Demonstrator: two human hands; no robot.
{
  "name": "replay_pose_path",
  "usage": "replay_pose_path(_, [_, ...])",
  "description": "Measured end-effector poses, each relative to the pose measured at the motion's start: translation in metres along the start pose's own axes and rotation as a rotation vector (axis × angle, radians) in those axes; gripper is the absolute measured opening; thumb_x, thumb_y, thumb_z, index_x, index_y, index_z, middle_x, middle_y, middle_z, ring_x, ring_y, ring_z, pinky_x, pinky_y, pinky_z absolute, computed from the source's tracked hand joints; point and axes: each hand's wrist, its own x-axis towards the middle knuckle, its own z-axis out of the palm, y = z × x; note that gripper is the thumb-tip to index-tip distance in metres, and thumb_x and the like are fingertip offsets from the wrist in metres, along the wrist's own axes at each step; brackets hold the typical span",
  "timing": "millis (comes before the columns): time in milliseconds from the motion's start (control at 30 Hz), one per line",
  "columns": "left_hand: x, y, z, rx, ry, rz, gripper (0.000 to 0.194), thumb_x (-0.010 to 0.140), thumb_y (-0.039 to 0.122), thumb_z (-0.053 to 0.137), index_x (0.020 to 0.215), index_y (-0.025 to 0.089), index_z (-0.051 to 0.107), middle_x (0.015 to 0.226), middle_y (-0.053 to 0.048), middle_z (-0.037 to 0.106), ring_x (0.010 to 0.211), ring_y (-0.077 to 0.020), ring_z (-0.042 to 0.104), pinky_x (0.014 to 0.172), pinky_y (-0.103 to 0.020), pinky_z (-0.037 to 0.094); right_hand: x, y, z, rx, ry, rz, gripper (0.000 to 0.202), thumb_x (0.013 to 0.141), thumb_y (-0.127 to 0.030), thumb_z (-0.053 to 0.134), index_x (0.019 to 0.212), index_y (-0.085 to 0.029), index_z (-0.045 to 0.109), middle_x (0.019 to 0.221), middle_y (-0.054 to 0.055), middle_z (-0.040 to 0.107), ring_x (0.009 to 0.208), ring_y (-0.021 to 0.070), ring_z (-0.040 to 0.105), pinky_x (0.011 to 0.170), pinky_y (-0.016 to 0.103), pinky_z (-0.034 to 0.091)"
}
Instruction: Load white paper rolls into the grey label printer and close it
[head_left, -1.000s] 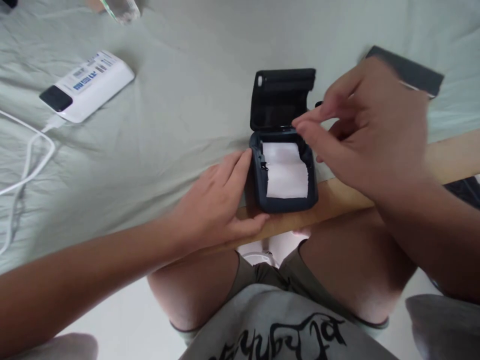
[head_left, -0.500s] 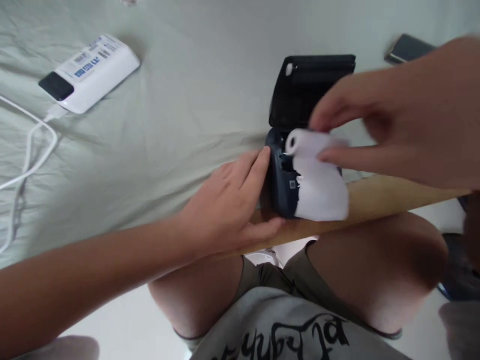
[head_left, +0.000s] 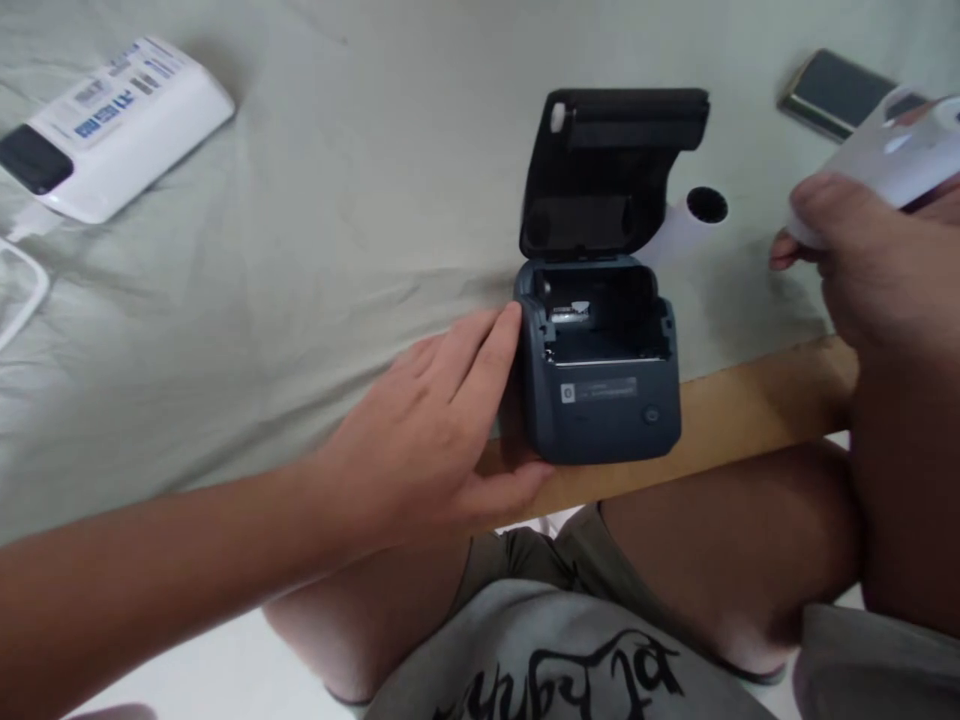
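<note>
A small dark blue label printer (head_left: 600, 410) sits near the wooden edge with its black lid (head_left: 600, 170) raised. Its paper bay is bare inside, apart from a small pale label. My left hand (head_left: 442, 420) grips the printer's left side, fingertips along its wall and thumb at the near corner. Off to the right, my right hand (head_left: 877, 250) is closed around a white paper roll (head_left: 892, 160), some of its paper hanging loose; part of the roll is cut off by the frame. Behind the lid lies another white roll (head_left: 690, 222) with a dark core, partly hidden.
A white power bank (head_left: 142, 120) with a plugged-in white cable (head_left: 30, 290) lies on the pale green sheet (head_left: 360, 180) at the left. A dark phone-like object (head_left: 840, 95) is at the upper right. The wooden edge (head_left: 757, 400) runs just above my knees.
My right hand has lifted the paper roll out of the printer and carried it right. The printer's bay now shows. My left hand stays against the printer.
</note>
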Motion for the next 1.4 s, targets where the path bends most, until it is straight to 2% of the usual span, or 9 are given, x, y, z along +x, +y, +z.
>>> replay_pose_path(167, [-0.001, 0.001, 0.001, -0.009, -0.011, -0.056, 0.088, 0.119, 0.046, 0.066, 0.193, 0.007, 0.038, 0.184, -0.032, 0.071, 0.166, -0.0506, 0.079, 0.138, -0.065, 0.072, -0.006, -0.001, -0.015, -0.199, 0.012, -0.020, 0.064, 0.076, -0.049, 0.117, 0.129, -0.030, 0.087, 0.123, 0.008, 0.087, 0.096, 0.0170, 0.071, 0.090, 0.042, 0.061])
replay_pose_path(333, [-0.002, -0.004, 0.001, 0.003, -0.030, -0.013, 0.097, 0.120, 0.056, 0.068, 0.198, 0.010, 0.033, 0.190, -0.034, 0.066, 0.170, -0.0532, 0.076, 0.139, -0.068, 0.072, -0.011, 0.005, -0.019, -0.304, -0.059, -0.044, 0.080, 0.082, -0.047, 0.112, 0.154, -0.035, 0.083, 0.146, 0.011, 0.086, 0.120, 0.0256, 0.081, 0.108, 0.045, 0.066])
replay_pose_path(433, [-0.002, -0.005, 0.000, 0.003, -0.034, -0.011, 0.093, 0.123, 0.055, 0.065, 0.196, 0.007, 0.035, 0.189, -0.034, 0.067, 0.171, -0.0527, 0.076, 0.141, -0.067, 0.071, -0.030, -0.019, -0.017, -0.342, 0.060, -0.275, 0.064, 0.097, -0.045, 0.093, 0.158, -0.028, 0.081, 0.166, 0.016, 0.081, 0.151, 0.0338, 0.082, 0.125, 0.051, 0.066])
replay_pose_path(533, [-0.002, -0.003, 0.000, 0.000, -0.037, 0.004, 0.091, 0.123, 0.056, 0.064, 0.195, 0.006, 0.036, 0.188, -0.033, 0.067, 0.171, -0.0513, 0.076, 0.141, -0.065, 0.070, -0.048, -0.055, -0.004, -0.321, 0.022, -0.455, 0.052, 0.106, -0.043, 0.080, 0.155, -0.025, 0.081, 0.157, 0.017, 0.083, 0.140, 0.0324, 0.085, 0.116, 0.051, 0.069])
replay_pose_path(733, [-0.002, -0.003, 0.001, 0.005, -0.027, -0.030, 0.094, 0.123, 0.056, 0.065, 0.198, 0.009, 0.034, 0.192, -0.033, 0.064, 0.174, -0.0521, 0.073, 0.141, -0.068, 0.070, -0.042, -0.090, 0.034, -0.309, -0.251, -0.253, 0.058, 0.101, -0.025, 0.078, 0.158, -0.027, 0.070, 0.173, 0.023, 0.072, 0.149, 0.0368, 0.076, 0.121, 0.054, 0.066])
replay_pose_path(833, [-0.003, -0.007, -0.001, -0.017, -0.062, 0.001, 0.099, 0.122, 0.058, 0.070, 0.199, 0.009, 0.032, 0.193, -0.035, 0.062, 0.176, -0.0545, 0.071, 0.141, -0.071, 0.070, -0.043, -0.083, 0.034, -0.256, -0.276, -0.233, 0.064, 0.101, -0.022, 0.078, 0.163, -0.027, 0.065, 0.153, 0.017, 0.081, 0.132, 0.0296, 0.079, 0.127, 0.052, 0.065])
replay_pose_path(933, [-0.004, -0.008, -0.003, -0.029, -0.054, -0.012, 0.100, 0.120, 0.054, 0.072, 0.201, 0.011, 0.031, 0.193, -0.034, 0.062, 0.174, -0.0554, 0.073, 0.139, -0.073, 0.071, -0.051, -0.063, 0.023, 0.011, -0.387, -0.265, 0.076, 0.099, -0.021, 0.076, 0.173, -0.030, 0.056, 0.140, 0.009, 0.083, 0.112, 0.0183, 0.078, 0.104, 0.038, 0.066])
replay_pose_path(1133, [-0.003, -0.006, -0.007, -0.041, -0.100, -0.067, 0.098, 0.119, 0.051, 0.073, 0.201, 0.015, 0.033, 0.193, -0.031, 0.063, 0.175, -0.0543, 0.071, 0.141, -0.072, 0.071, -0.056, -0.017, 0.010, 0.262, -0.362, -0.363, 0.078, 0.106, -0.051, 0.102, 0.173, -0.039, 0.065, 0.151, 0.004, 0.071, 0.119, 0.0098, 0.075, 0.095, 0.023, 0.071])
replay_pose_path(1400, [-0.003, -0.005, -0.005, -0.048, -0.091, -0.080, 0.102, 0.116, 0.050, 0.075, 0.204, 0.024, 0.031, 0.191, -0.023, 0.065, 0.176, -0.0507, 0.070, 0.143, -0.071, 0.070, -0.056, -0.007, 0.010, 0.310, -0.462, -0.444, 0.085, 0.111, -0.057, 0.099, 0.184, -0.050, 0.057, 0.143, 0.002, 0.073, 0.112, 0.0091, 0.079, 0.090, 0.022, 0.073])
